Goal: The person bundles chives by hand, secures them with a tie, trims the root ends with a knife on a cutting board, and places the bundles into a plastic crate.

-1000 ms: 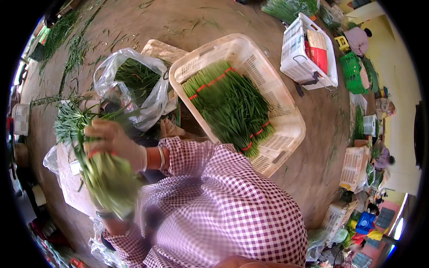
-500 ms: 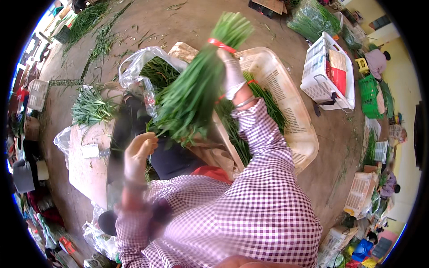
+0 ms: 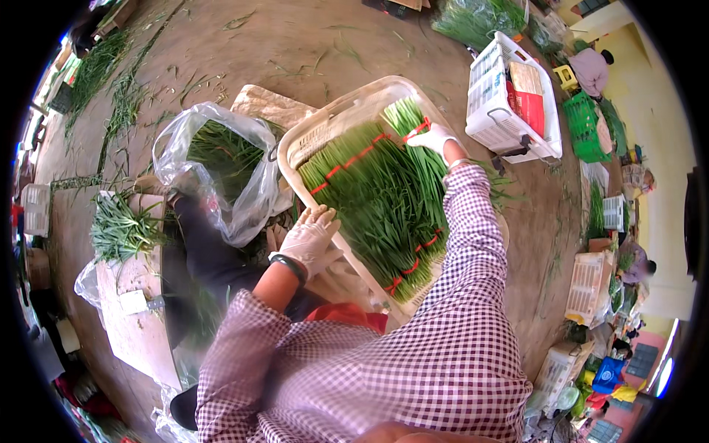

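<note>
My gloved right hand (image 3: 434, 140) is closed round a bunch of garlic chives (image 3: 422, 166) near its red band, inside the far right part of a cream plastic crate (image 3: 295, 140). The bunch's pale cut ends point away from me. Beside it lie several banded chive bunches (image 3: 362, 170), their leaves meeting more bunches with red bands at the near end. My gloved left hand (image 3: 306, 242) has its fingers bent over the crate's left rim and grips it. The palm side of the left hand is hidden.
Left of the crate, a clear plastic bag (image 3: 255, 210) holds loose greens. A board (image 3: 133, 325) with loose chives (image 3: 125, 225) stands further left. A white crate (image 3: 509, 103) with a red package is at the far right. Scattered leaves lie on the floor.
The right hand has brought the chive bunch down and right into the crate. The left hand has moved right and onto the crate's rim. The view has shifted, showing the crate's contents.
</note>
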A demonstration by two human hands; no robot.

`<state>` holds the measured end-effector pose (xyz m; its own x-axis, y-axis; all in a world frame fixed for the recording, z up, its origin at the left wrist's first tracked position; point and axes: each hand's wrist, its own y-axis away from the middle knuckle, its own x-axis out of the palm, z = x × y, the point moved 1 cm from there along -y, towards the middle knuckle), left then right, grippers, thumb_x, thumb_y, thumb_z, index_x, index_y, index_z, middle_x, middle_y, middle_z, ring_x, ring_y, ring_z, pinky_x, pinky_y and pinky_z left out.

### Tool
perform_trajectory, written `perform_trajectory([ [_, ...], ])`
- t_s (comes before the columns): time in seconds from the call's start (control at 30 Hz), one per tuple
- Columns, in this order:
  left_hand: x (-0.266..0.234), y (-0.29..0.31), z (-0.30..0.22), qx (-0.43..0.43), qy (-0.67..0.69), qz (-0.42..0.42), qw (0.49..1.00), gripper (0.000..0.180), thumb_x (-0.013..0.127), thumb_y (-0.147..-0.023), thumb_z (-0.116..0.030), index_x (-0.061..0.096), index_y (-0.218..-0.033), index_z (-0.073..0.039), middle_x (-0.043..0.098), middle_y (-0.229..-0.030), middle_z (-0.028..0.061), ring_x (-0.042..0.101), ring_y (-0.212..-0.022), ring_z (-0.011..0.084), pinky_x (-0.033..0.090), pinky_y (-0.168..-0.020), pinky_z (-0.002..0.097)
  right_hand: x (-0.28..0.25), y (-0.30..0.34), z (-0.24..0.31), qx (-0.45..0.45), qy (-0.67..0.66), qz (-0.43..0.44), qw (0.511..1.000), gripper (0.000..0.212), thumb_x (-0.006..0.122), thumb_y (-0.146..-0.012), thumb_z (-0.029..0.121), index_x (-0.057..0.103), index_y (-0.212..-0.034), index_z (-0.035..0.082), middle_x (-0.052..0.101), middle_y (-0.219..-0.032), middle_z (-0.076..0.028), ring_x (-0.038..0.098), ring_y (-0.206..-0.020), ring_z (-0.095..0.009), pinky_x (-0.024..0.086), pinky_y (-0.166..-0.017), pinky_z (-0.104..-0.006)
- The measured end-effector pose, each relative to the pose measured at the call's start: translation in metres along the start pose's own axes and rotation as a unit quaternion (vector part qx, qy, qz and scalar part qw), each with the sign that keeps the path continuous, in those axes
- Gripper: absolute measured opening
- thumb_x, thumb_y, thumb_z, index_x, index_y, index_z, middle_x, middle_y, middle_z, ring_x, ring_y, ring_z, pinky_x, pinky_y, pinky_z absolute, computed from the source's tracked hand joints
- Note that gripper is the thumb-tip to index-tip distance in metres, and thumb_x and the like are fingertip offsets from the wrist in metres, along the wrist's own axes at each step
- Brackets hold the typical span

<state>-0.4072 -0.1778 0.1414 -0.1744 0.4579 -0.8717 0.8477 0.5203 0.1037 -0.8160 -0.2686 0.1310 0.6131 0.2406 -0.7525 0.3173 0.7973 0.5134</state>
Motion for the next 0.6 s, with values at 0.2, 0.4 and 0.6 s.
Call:
perform_trajectory([
  [0.2, 0.034, -0.045, 0.023, -0.012, 0.0, 0.115, 0.993, 0.051, 0.056, -0.088, -0.045, 0.065, -0.115, -0.003, 0.06, -0.122, 0.018, 0.048, -0.127, 0.0307, 0.022, -0.117, 0.0474, 0.054, -0.081, -0.029, 0.068, 0.102, -0.098, 0.988, 0.077, 0.083, -0.064, 0.047, 0.059, -0.13, 0.015, 0.063, -0.126, -0.011, 0.059, -0.115, -0.03, 0.044, -0.098, -0.0393],
  [0.4, 0.072, -0.095, 0.054, -0.127, -0.066, 0.069, 0.987, 0.044, 0.05, -0.089, -0.037, 0.07, -0.064, -0.006, 0.065, -0.066, 0.0125, 0.063, -0.083, 0.0302, 0.029, -0.108, 0.0462, 0.16, -0.122, -0.037, 0.14, 0.177, -0.233, 0.946, 0.1, 0.076, -0.074, 0.05, 0.027, -0.15, 0.008, 0.038, -0.15, -0.012, 0.037, -0.137, -0.03, 0.032, -0.11, -0.0451],
  [0.6, 0.061, -0.103, 0.064, -0.097, -0.031, 0.004, 0.995, 0.029, 0.054, -0.083, -0.027, 0.066, -0.062, -0.01, 0.062, -0.063, 0.0069, 0.059, -0.076, 0.0243, 0.035, -0.099, 0.0393, 0.171, -0.178, -0.055, 0.164, 0.16, -0.212, 0.95, 0.102, 0.077, -0.07, 0.055, 0.03, -0.149, 0.012, 0.055, -0.129, -0.019, 0.054, -0.119, -0.032, 0.042, -0.101, -0.0423],
])
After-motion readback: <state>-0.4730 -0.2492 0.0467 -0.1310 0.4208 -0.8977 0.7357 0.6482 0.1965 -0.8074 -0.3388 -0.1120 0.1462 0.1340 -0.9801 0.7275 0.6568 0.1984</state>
